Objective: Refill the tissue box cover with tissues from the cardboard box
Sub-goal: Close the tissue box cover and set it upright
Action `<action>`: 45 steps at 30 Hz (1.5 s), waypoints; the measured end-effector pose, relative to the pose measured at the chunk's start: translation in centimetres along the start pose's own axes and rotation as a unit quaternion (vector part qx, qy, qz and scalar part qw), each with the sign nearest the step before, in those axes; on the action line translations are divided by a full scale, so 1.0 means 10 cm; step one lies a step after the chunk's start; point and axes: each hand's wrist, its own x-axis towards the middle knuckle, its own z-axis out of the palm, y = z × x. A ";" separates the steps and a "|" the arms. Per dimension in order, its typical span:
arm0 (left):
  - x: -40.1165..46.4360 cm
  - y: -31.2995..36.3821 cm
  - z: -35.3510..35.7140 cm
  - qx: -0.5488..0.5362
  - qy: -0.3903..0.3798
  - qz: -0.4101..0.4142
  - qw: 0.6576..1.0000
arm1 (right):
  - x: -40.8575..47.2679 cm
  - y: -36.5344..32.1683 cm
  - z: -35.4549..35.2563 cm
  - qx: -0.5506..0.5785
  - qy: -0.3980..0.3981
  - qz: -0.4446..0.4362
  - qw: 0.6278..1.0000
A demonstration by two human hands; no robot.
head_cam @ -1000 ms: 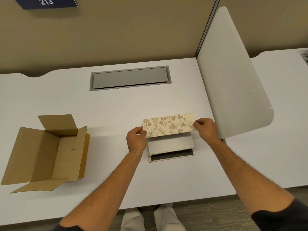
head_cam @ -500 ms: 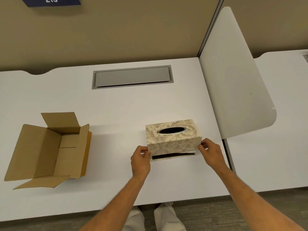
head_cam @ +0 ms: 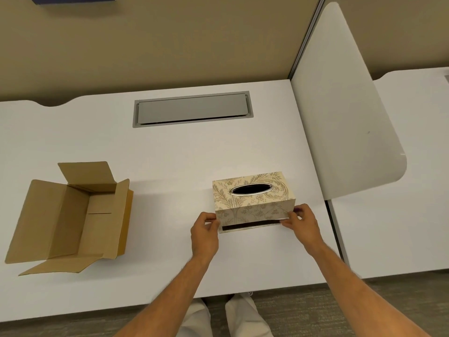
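The floral tissue box cover stands upright on the white desk, its dark oval slot facing up. A narrow gap shows along its front bottom edge above a flat base. My left hand pinches the cover's lower left corner. My right hand pinches its lower right corner. The brown cardboard box lies open on the desk's left side, and I see nothing inside it. No tissues are visible.
A grey cable hatch is set into the desk behind the cover. A white rounded divider panel rises along the desk's right edge, with another desk beyond it. The tan partition wall runs along the back.
One second ago I held the cover tilted, its side facing up over the base. It has turned upright with the slot on top and come down almost onto the base, both hands following.
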 end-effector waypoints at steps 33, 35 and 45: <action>0.47 0.58 0.00 -0.016 0.037 0.044 0.998 | 0.30 -0.08 0.31 -0.012 0.013 0.128 0.992; 0.47 0.57 -0.01 -0.018 0.035 0.042 0.998 | 0.32 -0.09 0.32 -0.019 0.013 0.124 0.992; 0.49 0.52 -0.02 -0.016 0.026 0.047 0.998 | 0.32 -0.10 0.26 -0.024 -0.023 0.100 0.994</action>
